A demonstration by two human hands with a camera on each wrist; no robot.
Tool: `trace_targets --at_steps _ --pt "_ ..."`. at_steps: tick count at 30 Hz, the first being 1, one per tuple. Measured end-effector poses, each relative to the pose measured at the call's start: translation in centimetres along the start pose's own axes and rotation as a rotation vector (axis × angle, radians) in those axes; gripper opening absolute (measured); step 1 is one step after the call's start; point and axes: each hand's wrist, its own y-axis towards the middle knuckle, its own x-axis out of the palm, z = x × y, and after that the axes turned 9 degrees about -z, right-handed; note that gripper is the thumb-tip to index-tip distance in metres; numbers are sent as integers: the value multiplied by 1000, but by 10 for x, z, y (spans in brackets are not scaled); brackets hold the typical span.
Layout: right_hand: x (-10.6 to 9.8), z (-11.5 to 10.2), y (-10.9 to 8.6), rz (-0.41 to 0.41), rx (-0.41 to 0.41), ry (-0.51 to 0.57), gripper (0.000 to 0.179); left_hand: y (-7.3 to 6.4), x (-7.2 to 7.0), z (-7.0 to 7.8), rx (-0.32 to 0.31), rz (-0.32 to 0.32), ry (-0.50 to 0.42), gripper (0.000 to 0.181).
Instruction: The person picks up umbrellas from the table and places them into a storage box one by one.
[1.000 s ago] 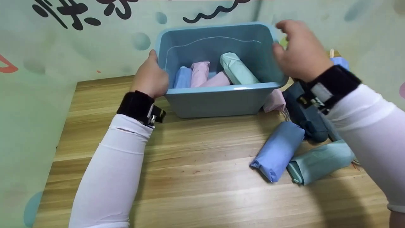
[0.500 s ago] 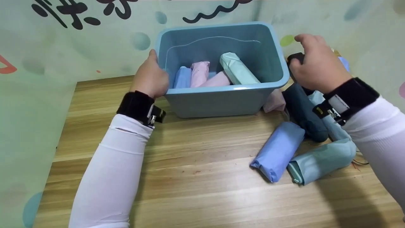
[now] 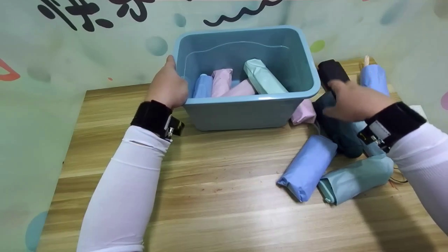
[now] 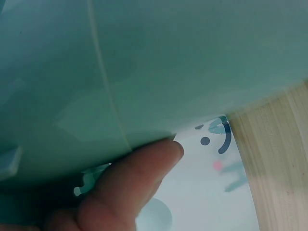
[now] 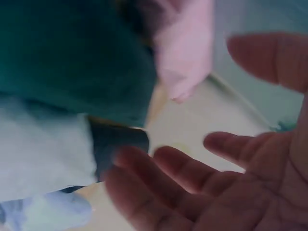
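Note:
In the head view a blue plastic bin (image 3: pixel 241 113) stands against the wall. My left hand (image 3: pixel 168 85) holds its left side; in the left wrist view, a finger (image 4: pixel 144 166) lies against the bin's wall. Inside are a blue bundle (image 3: pixel 203 86), two pink bundles (image 3: pixel 222 82) and a mint bundle (image 3: pixel 263 77), all like folded umbrellas. My right hand (image 3: pixel 358 101) hovers, fingers spread, over a dark navy folded umbrella (image 3: pixel 341 131) and beside a black one (image 3: pixel 332 71). In the right wrist view its palm holds nothing; whether a fingertip touches them is unclear.
To the bin's right lie a pink bundle (image 3: pixel 303 112), a blue one (image 3: pixel 308 167), a teal one (image 3: pixel 357 178) and, farther back, another blue one (image 3: pixel 374 78). A light blue one (image 3: pixel 372 145) is partly under my right wrist. Printed walls border the wooden tabletop (image 3: pixel 210 210).
My right hand has moved away from the bin's right rim, to the right and down, over the dark umbrellas. My left hand and the bin have stayed in place.

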Motion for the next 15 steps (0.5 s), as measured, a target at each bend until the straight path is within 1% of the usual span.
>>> trace_targets --at_steps 3,6,10,15 --pt "15 3 1 -47 31 -60 90 0 0 1 -7 -2 -3 80" --pt "28 3 3 -65 55 -99 92 0 0 2 -12 -5 -9 79" --pt "41 -1 7 -53 69 -146 96 0 0 2 -16 -7 -18 78" --pt "47 -5 10 -18 52 -183 94 -1 0 3 -18 -11 -34 78"
